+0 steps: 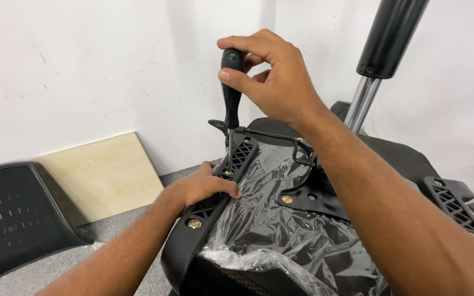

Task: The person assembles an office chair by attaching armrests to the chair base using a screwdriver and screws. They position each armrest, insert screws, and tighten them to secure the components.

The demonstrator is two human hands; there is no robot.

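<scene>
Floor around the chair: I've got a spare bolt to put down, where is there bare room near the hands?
Bare grey carpet lies left of the upturned seat, bordered by the wooden board and the black mesh backrest. The bracket is crowded: left hand steadies it, right hand holds the screwdriver upright.
</scene>
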